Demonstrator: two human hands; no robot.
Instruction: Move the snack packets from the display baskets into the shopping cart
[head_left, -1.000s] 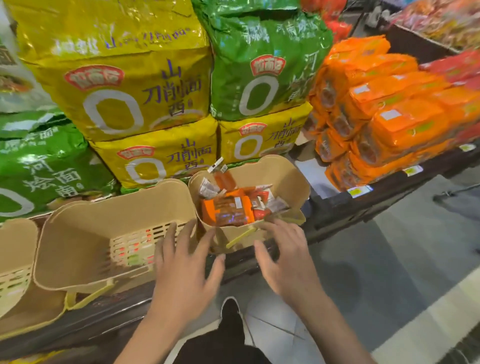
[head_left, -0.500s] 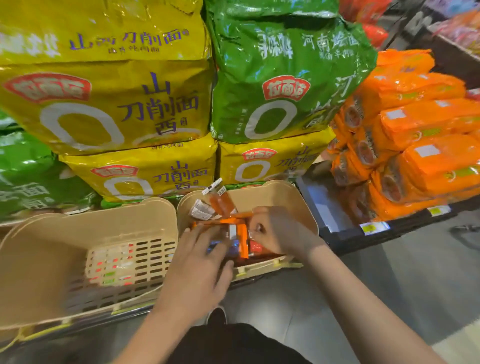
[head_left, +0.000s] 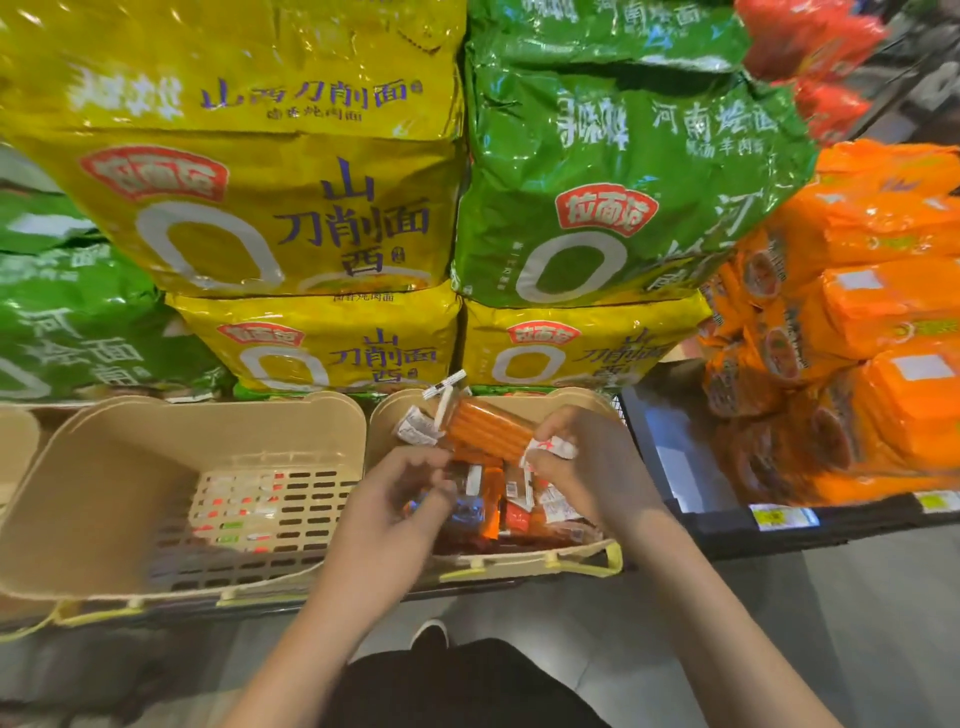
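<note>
Holding one end of the long orange packet (head_left: 488, 431) in my right hand (head_left: 587, 467); it slants far-left. My left hand (head_left: 395, 514) curls near, maybe pinching a packet.

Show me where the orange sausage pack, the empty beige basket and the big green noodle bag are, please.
orange sausage pack (head_left: 491, 432): head view, on the middle of its ribbed orange wrapper.
empty beige basket (head_left: 171, 457): head view, on its bare inner back wall.
big green noodle bag (head_left: 613, 176): head view, on its front face above the red logo.
</note>
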